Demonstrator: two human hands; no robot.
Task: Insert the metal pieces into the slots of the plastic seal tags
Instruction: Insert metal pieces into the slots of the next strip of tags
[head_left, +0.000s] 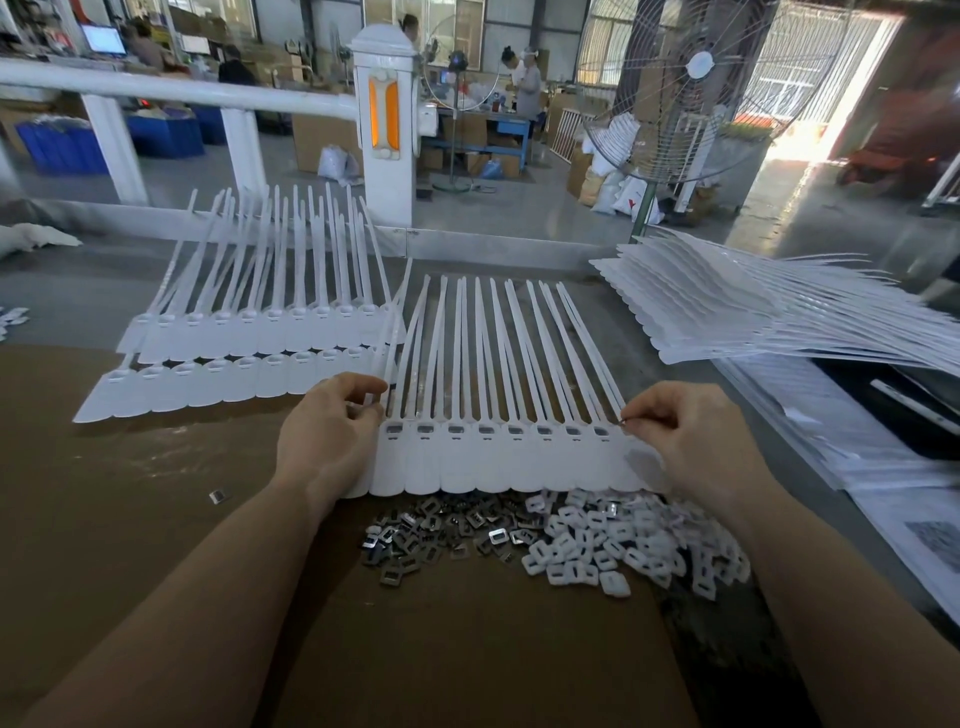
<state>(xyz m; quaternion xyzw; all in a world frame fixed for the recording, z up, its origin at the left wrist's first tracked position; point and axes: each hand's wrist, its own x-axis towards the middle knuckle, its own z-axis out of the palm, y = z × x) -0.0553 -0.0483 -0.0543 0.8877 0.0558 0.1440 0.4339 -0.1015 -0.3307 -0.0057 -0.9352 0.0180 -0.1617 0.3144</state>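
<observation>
Factory hall bkgd: white railing post w/ orange insert (383, 111), big pedestal fan (691, 88) at right, blue bins (62, 145) far left, ppl at a blue bench further back. Brown cardboard sheet (156, 519) over grey worktable, closest to cam.

Row of white plastic seal tags (498, 457) flat on cardboard, center; flags side by side, straps fanning away from cam. Slots across the row already w/ dark metal inserts, approx eight visible; rightmost slot hidden by fingers, can't tell.

Left hand (327, 431) at left end of row, fingers curled, pinching the end tag/strap near its head. Right hand (680, 436) at right end, thumb + index in narrow pinch on a small shiny metal piece (625, 421), just at the last tag's head.

Pile of metal pieces (441, 530) on cardboard just below the row, touching pile of white plastic caps (623, 540) to its right. One stray metal clip (218, 496) left, well apart from pile.

Two more tag rows (249, 358) behind-left, overlapping. Stack of tag sheets (727, 312) far right, over printed papers (857, 447).
</observation>
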